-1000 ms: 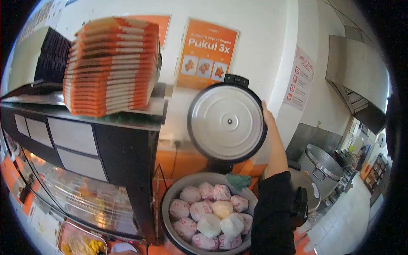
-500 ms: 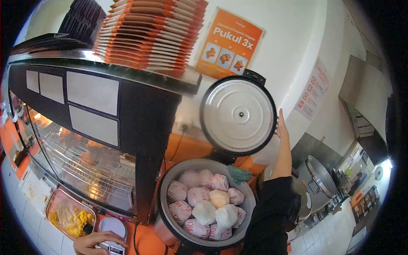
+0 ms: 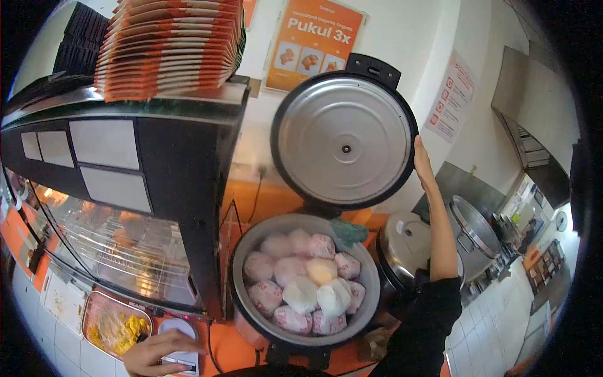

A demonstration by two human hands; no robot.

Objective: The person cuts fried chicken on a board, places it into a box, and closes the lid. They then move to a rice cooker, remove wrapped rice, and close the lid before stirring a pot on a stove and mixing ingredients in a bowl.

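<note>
My right hand (image 3: 423, 162) is raised at the right edge of a round rice cooker lid (image 3: 344, 146) and grips its rim; the fingers are partly hidden behind it. The lid stands up, its metal inner face toward me. Below it, the round pot (image 3: 372, 276) of the rice cooker holds several paper-wrapped rice portions (image 3: 293, 319), some printed in red, some plain white, one yellowish. At the lower left, my left hand (image 3: 157, 355) hovers over or touches a small white scale (image 3: 182, 327), fingers stretched out and nothing in them.
A glass heated display case (image 3: 132, 245) fills the left, with stacked orange boxes (image 3: 169, 47) on top. A metal tray of yellow food (image 3: 119, 330) lies in front. A green cloth (image 3: 349, 232) rests on the pot's rim. Right of it stands another lidded cooker (image 3: 405, 242).
The lid looks larger and nearer, swung a little toward me with my right hand on its rim. My view has shifted, and my left hand has moved slightly to the right.
</note>
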